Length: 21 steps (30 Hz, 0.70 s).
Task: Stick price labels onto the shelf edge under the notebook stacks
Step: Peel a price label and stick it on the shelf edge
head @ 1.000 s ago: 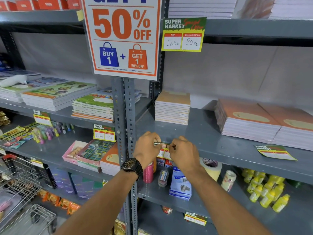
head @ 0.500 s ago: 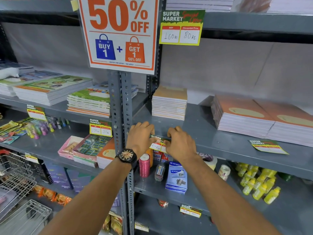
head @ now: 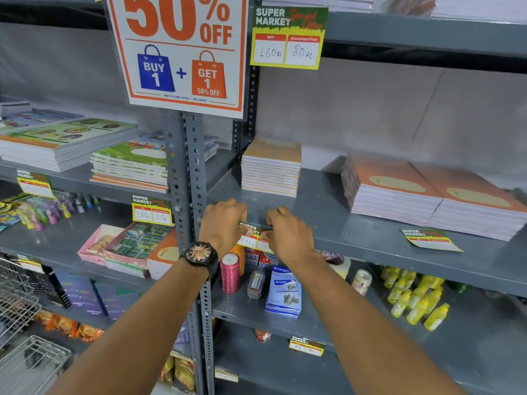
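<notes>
A green, yellow and red price label (head: 252,238) hangs on the front edge of the grey shelf (head: 356,240), below a small stack of tan notebooks (head: 271,169). My left hand (head: 221,226), with a black watch on its wrist, presses the label's left top corner. My right hand (head: 289,235) presses its right side and covers part of it. A second loose label (head: 430,240) lies flat on the shelf in front of two orange notebook stacks (head: 427,195).
A slotted upright post (head: 185,172) stands just left of my hands. A big 50% OFF sign (head: 176,52) and a price card (head: 288,38) hang above. Tape, staplers and yellow bottles (head: 413,297) fill the lower shelf. Wire baskets (head: 20,323) sit at lower left.
My hands carried the label up from mid-air to the shelf edge, and now both press it flat there. The view tilted slightly down and closer.
</notes>
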Each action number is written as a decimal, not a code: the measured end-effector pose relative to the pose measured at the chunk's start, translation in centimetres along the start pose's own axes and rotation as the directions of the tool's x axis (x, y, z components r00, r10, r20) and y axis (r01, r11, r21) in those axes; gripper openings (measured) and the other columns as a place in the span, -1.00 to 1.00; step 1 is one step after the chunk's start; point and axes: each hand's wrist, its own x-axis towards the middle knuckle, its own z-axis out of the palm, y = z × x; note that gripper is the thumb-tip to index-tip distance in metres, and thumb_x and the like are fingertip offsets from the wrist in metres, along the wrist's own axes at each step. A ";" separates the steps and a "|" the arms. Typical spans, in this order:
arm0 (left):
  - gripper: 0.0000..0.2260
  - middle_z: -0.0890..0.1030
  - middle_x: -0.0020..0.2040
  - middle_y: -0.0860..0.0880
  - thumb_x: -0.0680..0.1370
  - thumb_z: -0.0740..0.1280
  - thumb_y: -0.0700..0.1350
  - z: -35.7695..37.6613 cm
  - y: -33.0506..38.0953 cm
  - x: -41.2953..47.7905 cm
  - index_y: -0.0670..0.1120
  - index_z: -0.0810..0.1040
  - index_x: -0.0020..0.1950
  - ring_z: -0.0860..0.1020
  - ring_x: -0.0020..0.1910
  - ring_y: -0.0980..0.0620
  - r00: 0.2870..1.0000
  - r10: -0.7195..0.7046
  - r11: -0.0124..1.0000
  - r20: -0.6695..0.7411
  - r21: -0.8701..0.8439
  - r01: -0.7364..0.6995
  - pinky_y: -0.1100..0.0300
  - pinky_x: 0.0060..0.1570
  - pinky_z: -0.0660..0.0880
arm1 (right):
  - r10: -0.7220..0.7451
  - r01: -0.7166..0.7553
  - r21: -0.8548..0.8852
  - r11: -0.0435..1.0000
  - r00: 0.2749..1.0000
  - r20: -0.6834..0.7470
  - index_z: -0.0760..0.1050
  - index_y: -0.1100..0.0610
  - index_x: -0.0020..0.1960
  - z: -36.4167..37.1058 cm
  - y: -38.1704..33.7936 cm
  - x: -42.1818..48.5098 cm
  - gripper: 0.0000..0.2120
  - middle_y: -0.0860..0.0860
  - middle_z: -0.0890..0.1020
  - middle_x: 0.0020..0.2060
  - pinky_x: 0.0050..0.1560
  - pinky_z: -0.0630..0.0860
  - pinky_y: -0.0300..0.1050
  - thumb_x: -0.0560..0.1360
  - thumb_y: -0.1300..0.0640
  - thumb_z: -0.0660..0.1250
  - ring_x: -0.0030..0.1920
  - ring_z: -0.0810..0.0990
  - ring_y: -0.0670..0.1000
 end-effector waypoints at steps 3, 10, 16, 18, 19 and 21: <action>-0.77 0.53 -0.19 -0.02 0.39 0.52 -0.08 -0.3 0.3 0.0 -0.05 0.46 -0.20 0.53 -0.13 -0.10 1.000 0.003 0.999 0.019 0.034 -0.003 0.02 -0.09 0.42 | -0.016 0.016 -0.034 0.999 1.000 -0.014 0.45 0.14 0.15 0.3 -0.2 -0.1 -0.74 0.11 0.52 0.05 -0.19 0.41 -0.04 0.49 0.15 0.39 -0.02 0.57 0.18; -0.54 0.48 0.09 0.00 0.34 0.51 0.07 -2.9 1.1 1.8 0.04 0.44 0.16 0.52 0.07 -0.10 0.914 -0.053 0.997 0.402 0.077 0.024 -0.05 0.13 0.45 | 0.066 -0.040 0.391 0.919 0.996 -0.053 0.55 0.08 0.07 -0.8 3.2 -2.0 -0.83 0.02 0.58 0.00 0.02 0.56 -0.02 0.49 0.09 0.41 -0.04 0.58 0.04; -0.39 0.45 0.27 -0.02 0.32 0.46 0.08 -1.5 7.1 2.6 -0.01 0.38 0.32 0.48 0.23 -0.07 0.851 0.069 0.985 0.521 -0.170 0.024 0.03 0.25 0.44 | 0.194 -0.061 0.475 0.878 0.952 -0.237 0.61 0.10 -0.02 -4.5 11.5 -5.7 -0.87 0.00 0.60 -0.12 -0.11 0.52 -0.31 0.47 0.27 0.39 -0.24 0.56 -0.06; -0.40 0.48 0.24 -0.03 0.28 0.42 0.08 -0.2 10.7 2.5 -0.01 0.39 0.29 0.50 0.18 -0.07 0.875 0.110 0.973 0.472 -0.232 0.002 0.05 0.20 0.45 | 0.246 -0.095 0.456 0.885 0.927 -0.283 0.61 0.12 -0.05 -6.2 15.3 -6.9 -0.85 0.04 0.63 -0.14 -0.14 0.48 -0.39 0.45 0.32 0.37 -0.25 0.54 -0.09; -0.39 0.50 0.26 -0.05 0.29 0.40 0.08 0.5 12.4 2.5 -0.01 0.39 0.31 0.51 0.18 -0.07 0.888 0.121 0.962 0.444 -0.274 0.006 0.07 0.21 0.45 | 0.276 -0.122 0.446 0.887 0.914 -0.297 0.61 0.12 -0.06 -7.0 17.1 -7.5 -0.85 0.05 0.64 -0.14 -0.11 0.49 -0.33 0.44 0.32 0.37 -0.24 0.54 -0.09; -0.44 0.49 0.33 -0.08 0.40 0.42 -0.01 1.9 16.3 2.8 -0.05 0.37 0.37 0.51 0.24 -0.09 0.904 0.139 0.926 0.403 -0.377 0.026 0.09 0.25 0.44 | 0.340 -0.174 0.451 0.875 0.885 -0.318 0.61 0.12 -0.07 -8.6 20.8 -8.6 -0.84 0.05 0.64 -0.14 -0.05 0.52 -0.20 0.42 0.33 0.36 -0.20 0.58 -0.03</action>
